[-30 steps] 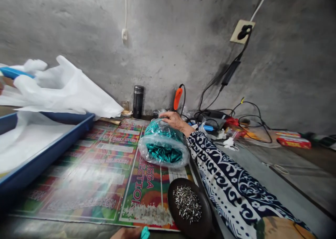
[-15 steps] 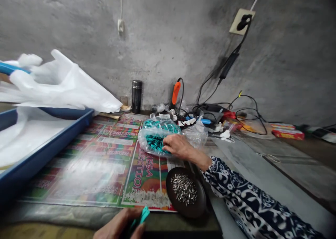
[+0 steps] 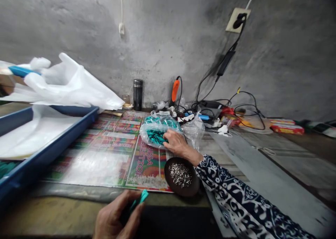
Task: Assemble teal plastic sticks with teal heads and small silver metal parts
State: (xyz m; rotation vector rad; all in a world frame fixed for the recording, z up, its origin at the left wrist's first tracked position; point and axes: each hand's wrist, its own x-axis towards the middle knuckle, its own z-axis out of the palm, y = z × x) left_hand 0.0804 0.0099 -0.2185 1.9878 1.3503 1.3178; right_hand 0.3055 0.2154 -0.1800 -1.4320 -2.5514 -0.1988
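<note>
Two hands, left (image 3: 115, 214) pinching teal piece (image 3: 140, 199), right (image 3: 177, 143) on crinkled clear bag (image 3: 154, 132)

A rough grey concrete wall (image 3: 86, 32) with a cream socket plate (image 3: 237, 20) meets a worn floor (image 3: 286, 162).

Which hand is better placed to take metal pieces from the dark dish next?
Probably the right hand: it rests on the plastic bag, just beside the dish. The left hand is farther away and is holding a teal piece.
</note>
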